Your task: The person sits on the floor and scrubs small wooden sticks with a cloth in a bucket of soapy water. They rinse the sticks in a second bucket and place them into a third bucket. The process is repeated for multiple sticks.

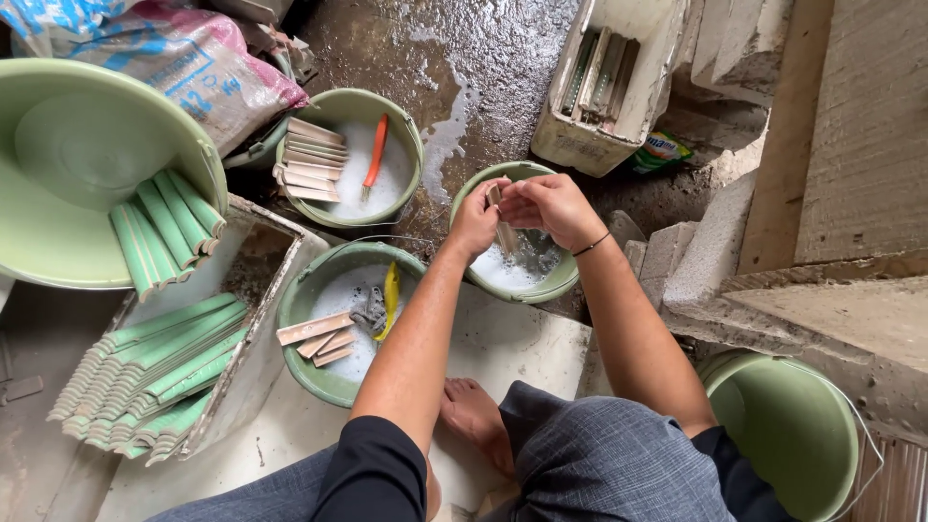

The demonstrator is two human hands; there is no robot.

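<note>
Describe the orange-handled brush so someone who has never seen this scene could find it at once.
Start at the big pale green basin at the far left, then move right to the green bucket of soapy water at top centre. The orange-handled brush lies slanted in its foam, right of a stack of tan tile strips. The bucket below holds a yellow tool, and the third is under the person's hands.

We see green tiles (pixel 155 372) stacked left, an orange brush (pixel 374 155) in a bucket (pixel 411 130), and a printed sack (pixel 193 63).
</note>
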